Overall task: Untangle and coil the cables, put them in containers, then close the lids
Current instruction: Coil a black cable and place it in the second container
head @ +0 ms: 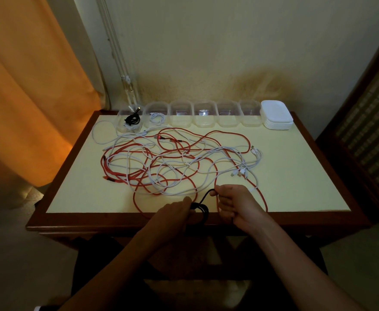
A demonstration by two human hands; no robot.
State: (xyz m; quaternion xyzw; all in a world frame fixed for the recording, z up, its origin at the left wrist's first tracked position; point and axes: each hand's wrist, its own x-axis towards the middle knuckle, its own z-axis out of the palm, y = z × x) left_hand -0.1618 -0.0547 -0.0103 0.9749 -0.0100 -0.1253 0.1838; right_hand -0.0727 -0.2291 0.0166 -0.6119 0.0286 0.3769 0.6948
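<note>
Thin black cable (199,208), partly coiled, between hands at near table edge. Left hand (175,213) grips coil; right hand (233,204) pinches free run, probably near plug. Soft, light, springy: hold loops firmly. Red-white cable tangle (175,162) beyond hands; clear plastic containers (204,114) farther back.

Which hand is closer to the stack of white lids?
Right. The right hand is nearer the stack of white lids at the table's far right; the left hand is farther left.
</note>
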